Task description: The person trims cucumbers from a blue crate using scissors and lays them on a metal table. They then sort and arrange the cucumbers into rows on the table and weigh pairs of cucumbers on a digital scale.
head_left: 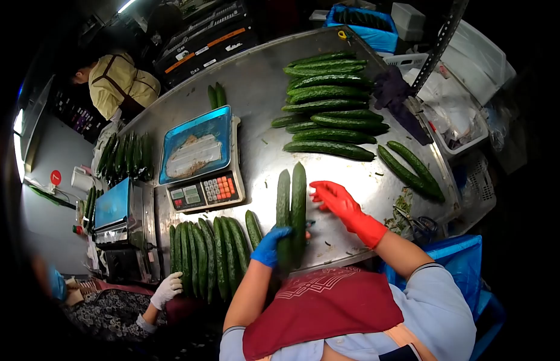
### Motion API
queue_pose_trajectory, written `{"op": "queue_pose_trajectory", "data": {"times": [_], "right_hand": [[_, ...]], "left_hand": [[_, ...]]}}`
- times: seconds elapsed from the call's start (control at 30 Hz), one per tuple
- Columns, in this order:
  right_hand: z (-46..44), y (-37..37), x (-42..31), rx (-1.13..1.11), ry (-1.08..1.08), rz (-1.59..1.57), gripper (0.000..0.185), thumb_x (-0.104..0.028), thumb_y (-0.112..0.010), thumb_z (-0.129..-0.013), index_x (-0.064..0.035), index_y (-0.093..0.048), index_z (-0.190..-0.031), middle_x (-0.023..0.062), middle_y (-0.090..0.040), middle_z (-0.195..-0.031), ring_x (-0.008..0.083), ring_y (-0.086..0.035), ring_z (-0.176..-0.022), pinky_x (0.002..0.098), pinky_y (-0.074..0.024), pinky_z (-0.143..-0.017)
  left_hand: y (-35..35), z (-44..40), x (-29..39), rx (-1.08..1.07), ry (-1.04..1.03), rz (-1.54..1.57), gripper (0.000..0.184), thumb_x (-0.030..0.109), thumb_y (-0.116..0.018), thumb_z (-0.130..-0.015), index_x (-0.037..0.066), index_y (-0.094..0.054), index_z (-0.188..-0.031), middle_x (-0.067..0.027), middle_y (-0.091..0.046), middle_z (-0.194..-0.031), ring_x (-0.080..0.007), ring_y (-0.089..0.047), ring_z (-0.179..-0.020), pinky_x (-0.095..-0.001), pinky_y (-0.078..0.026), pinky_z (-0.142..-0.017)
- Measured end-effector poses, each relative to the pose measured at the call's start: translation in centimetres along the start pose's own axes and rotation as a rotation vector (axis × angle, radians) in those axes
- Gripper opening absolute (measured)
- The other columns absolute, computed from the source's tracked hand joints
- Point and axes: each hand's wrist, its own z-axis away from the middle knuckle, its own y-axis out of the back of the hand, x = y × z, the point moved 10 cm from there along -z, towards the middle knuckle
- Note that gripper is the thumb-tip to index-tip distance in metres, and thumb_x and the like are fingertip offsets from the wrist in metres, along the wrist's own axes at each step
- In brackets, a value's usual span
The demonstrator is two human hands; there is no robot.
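Observation:
My left hand (271, 248), in a blue glove, is closed around the lower part of two long green cucumbers (291, 210) held side by side, tips pointing away from me. To their right, my right hand (340, 204) in a red rubber glove has its fingers stretched out, holding nothing and apart from the cucumbers. A single cucumber (253, 228) lies just left of my left hand, beside a row of several cucumbers (208, 256) along the near edge. Farther off, a stack of cucumbers (328, 108) lies across the metal table (262, 120).
A digital scale (205, 192) with a blue tray stands left of centre. Scissors (423, 228) and plant scraps lie at the right, near two loose cucumbers (412, 171). A co-worker's white-gloved hand (167, 291) touches the near row. Another person (120, 84) bends at the back left.

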Motion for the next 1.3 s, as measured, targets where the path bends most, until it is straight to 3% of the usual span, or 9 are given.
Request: {"op": "queue_pose_trajectory", "data": {"times": [0.1,0.3,0.6,0.77,0.9,1.07,1.17,1.27,1.3], "right_hand": [[-0.4,0.0,-2.8,-0.052,0.01,-0.343,0.053,-0.046,-0.047,-0.096,-0.006,-0.051,-0.13,0.0083,-0.06,-0.117,0.0186,-0.057,-0.108,0.0346,-0.0462,-0.089],[-2.0,-1.0,-2.0,-0.213,-0.105,-0.485,0.039,-0.032,-0.05,-0.096,0.0011,-0.065,-0.108,0.0113,-0.067,-0.105,0.0213,-0.062,-0.1,0.036,-0.0457,-0.094],[-6.0,1.7,6.5,0.156,-0.182,-0.694,0.029,-0.023,-0.051,-0.095,-0.0011,-0.064,-0.107,0.01,-0.067,-0.104,0.0182,-0.062,-0.096,0.0307,-0.0493,-0.082],[-1.6,-5.1,7.6,-0.281,-0.449,-0.159,0.03,-0.025,-0.05,-0.095,-0.0046,-0.063,-0.113,0.0035,-0.066,-0.1,0.0109,-0.06,-0.088,0.0255,-0.0495,-0.075],[0.7,-6.6,8.7,-0.411,-0.327,-0.014,0.033,-0.03,-0.049,-0.097,-0.0043,-0.063,-0.112,0.0039,-0.065,-0.099,0.0112,-0.06,-0.087,0.0247,-0.0501,-0.075],[-0.2,-4.3,4.8,-0.414,0.037,0.295,0.031,-0.026,-0.053,-0.093,-0.0016,-0.064,-0.109,0.0093,-0.067,-0.094,0.0174,-0.063,-0.082,0.0294,-0.0505,-0.074],[-1.6,-3.1,4.1,-0.323,0.247,0.503,0.028,-0.021,-0.054,-0.09,-0.0015,-0.065,-0.107,0.0144,-0.068,-0.087,0.0223,-0.064,-0.076,0.0323,-0.0508,-0.071],[-1.9,-3.7,4.8,-0.344,0.24,0.491,0.026,-0.018,-0.055,-0.089,-0.0015,-0.066,-0.106,0.0177,-0.067,-0.082,0.0242,-0.065,-0.071,0.0347,-0.0501,-0.066],[-1.3,-3.8,3.1,-0.336,0.272,0.479,0.026,-0.018,-0.055,-0.089,-0.001,-0.066,-0.105,0.0183,-0.067,-0.081,0.0247,-0.065,-0.07,0.0357,-0.0498,-0.065]], "left_hand": [[-2.2,0.9,1.0,-0.057,-0.039,-0.207,0.067,0.027,-0.068,-0.076,-0.008,-0.046,-0.129,-0.0219,-0.061,-0.114,-0.0265,-0.063,-0.098,-0.0335,-0.048,-0.091],[-1.4,1.9,-0.5,-0.056,-0.009,-0.259,0.08,0.031,-0.075,-0.069,-0.008,-0.044,-0.131,-0.0244,-0.058,-0.12,-0.0279,-0.063,-0.099,-0.0368,-0.046,-0.093],[2.0,2.7,-2.4,0.172,-0.048,-0.106,0.062,0.023,-0.069,-0.075,-0.006,-0.049,-0.126,-0.0201,-0.064,-0.107,-0.0255,-0.065,-0.094,-0.0342,-0.051,-0.087],[6.3,5.1,-1.9,0.572,-0.055,-0.12,0.033,0.007,-0.06,-0.083,-0.006,-0.055,-0.113,-0.0175,-0.068,-0.092,-0.025,-0.069,-0.076,-0.0335,-0.058,-0.066],[9.5,6.7,-0.5,0.786,-0.218,-0.605,0.052,0.01,-0.066,-0.077,-0.004,-0.049,-0.124,-0.0123,-0.062,-0.105,-0.0202,-0.06,-0.09,-0.031,-0.049,-0.079],[5.9,8.2,1.5,0.971,-0.364,-1.317,0.065,0.018,-0.069,-0.072,-0.005,-0.045,-0.128,-0.0236,-0.059,-0.105,-0.0349,-0.061,-0.092,-0.0405,-0.048,-0.083],[3.1,7.4,0.7,1.139,-0.037,-1.794,0.084,0.033,-0.074,-0.07,-0.001,-0.037,-0.136,-0.0229,-0.055,-0.106,-0.0396,-0.057,-0.097,-0.0478,-0.047,-0.08],[4.7,7.1,0.2,1.133,0.018,-1.781,0.092,0.04,-0.075,-0.067,0.002,-0.033,-0.139,-0.0221,-0.054,-0.108,-0.0392,-0.056,-0.097,-0.0489,-0.046,-0.08],[4.1,7.4,0.7,1.111,-0.064,-1.772,0.079,0.033,-0.073,-0.072,0.001,-0.038,-0.135,-0.0183,-0.056,-0.106,-0.0352,-0.059,-0.093,-0.0442,-0.049,-0.076]]}}
